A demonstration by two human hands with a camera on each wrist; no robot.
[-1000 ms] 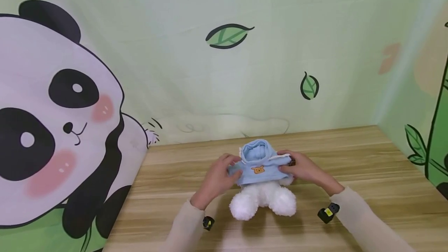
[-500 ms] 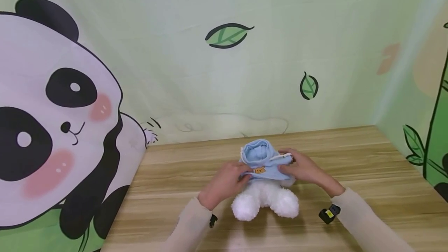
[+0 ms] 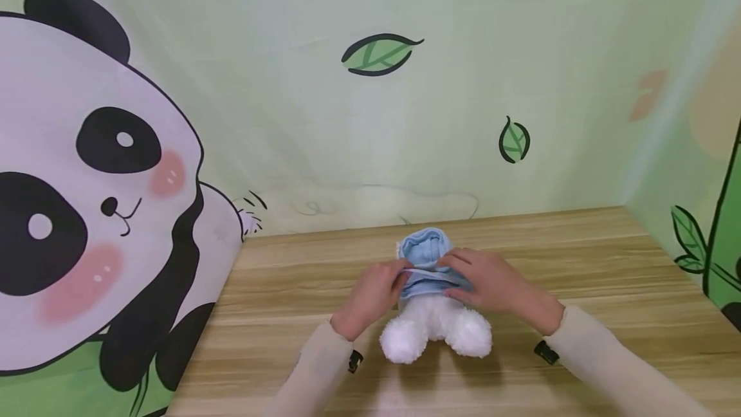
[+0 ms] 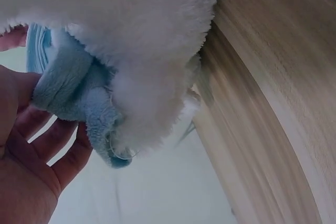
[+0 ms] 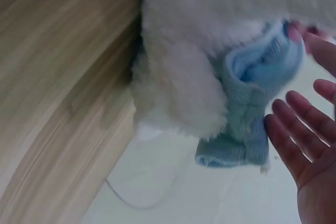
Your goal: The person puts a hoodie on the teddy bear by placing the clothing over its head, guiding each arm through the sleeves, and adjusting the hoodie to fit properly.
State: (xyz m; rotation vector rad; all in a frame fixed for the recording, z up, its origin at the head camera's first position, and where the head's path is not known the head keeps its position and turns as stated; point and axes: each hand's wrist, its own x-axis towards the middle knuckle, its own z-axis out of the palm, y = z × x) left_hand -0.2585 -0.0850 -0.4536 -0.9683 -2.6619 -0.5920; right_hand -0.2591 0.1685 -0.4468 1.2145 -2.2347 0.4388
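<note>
A white fluffy stuffed toy [image 3: 435, 317] sits on the table, its two round legs toward me. A small light-blue hoodie [image 3: 427, 288] covers its upper body, hood upright and front hem folded up. My left hand [image 3: 373, 291] pinches the hoodie's fabric at the left side; the left wrist view shows the bunched blue cloth [image 4: 65, 80] at its fingers. My right hand [image 3: 492, 278] lies over the hoodie's right front. In the right wrist view, the fingers [image 5: 302, 135] are spread and fairly straight beside a hanging blue sleeve [image 5: 247, 129], with the thumb at the hem. The toy's head is not visible.
The wooden table [image 3: 278, 340] has its back edge against a pale green wall cloth [image 3: 289, 114]. A large panda [image 3: 145, 211] is printed on the left. Each beige sleeve has a small black wrist camera [image 3: 546, 352] at its cuff.
My left hand moved inward and took hold of the hoodie's fabric. My right hand slid from the right sleeve leftward onto the front. The hem folded up, hiding the orange emblem.
</note>
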